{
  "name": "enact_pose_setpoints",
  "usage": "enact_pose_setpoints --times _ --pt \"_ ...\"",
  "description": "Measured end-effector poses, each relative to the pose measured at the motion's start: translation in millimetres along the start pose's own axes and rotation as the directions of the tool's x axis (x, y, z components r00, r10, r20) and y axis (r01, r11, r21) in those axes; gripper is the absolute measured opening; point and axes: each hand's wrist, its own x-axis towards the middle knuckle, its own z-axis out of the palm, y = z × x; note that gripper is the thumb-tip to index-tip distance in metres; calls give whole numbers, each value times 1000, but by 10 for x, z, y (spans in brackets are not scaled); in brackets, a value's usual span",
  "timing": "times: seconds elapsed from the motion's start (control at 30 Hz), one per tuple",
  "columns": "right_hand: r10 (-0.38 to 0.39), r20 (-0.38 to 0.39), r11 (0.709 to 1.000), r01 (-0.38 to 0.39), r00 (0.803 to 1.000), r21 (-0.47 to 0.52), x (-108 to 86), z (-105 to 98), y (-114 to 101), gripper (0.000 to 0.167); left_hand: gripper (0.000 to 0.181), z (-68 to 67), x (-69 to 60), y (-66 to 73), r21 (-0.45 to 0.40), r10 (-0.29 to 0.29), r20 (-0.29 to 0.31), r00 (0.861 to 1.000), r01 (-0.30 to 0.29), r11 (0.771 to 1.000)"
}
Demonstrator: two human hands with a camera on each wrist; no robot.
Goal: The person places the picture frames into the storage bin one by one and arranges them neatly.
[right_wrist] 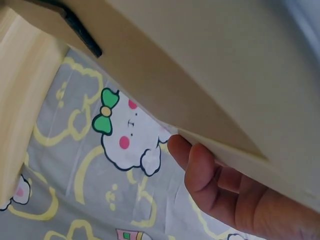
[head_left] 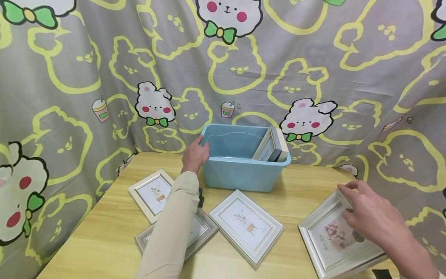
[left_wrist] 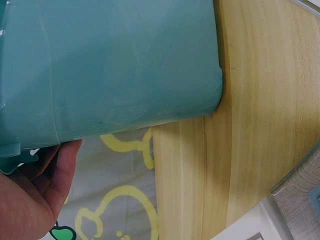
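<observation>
Head view: person's left hand (head_left: pixel 196 155) grips the 9 o'clock end of the blue bin (head_left: pixel 240 174), fingers bent at the rim. Right hand (head_left: pixel 374 213) pinches the 1 o'clock edge of the flower-print frame (head_left: pixel 332 236), which sits tilted at 4 o'clock. Left arm, sleeved, reaches forward from 7 o'clock; right forearm enters at 4, fingers aimed toward 10.

I've got bare desk (head_left: pixel 301 190) here between my right grip (head_left: pixel 374 215) and the blue bin (head_left: pixel 240 174), open room inside its left, leaning frames (head_left: pixel 267 149) blocking its right end!
</observation>
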Motion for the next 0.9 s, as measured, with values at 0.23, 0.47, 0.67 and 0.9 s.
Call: enact_pose_setpoints --times 0.23,0.47,0.67,0.9 --pt "30 6 999 -30 1000 42 -19 15 -97 63 58 14 -3 -2 -3 -6 2 1000 6 1000" --pt "50 99 995 -58 994 76 -40 27 -42 79 58 12 8 0 -9 -4 -9 1000 4 1000" --pt "40 119 989 -57 992 139 -94 34 58 86 58 9 16 2 -7 0 -7 1000 0 1000" --pt "2 157 969 -41 988 243 -103 36 154 83 58 -2 1 -2 -2 -6 5 1000 6 1000"
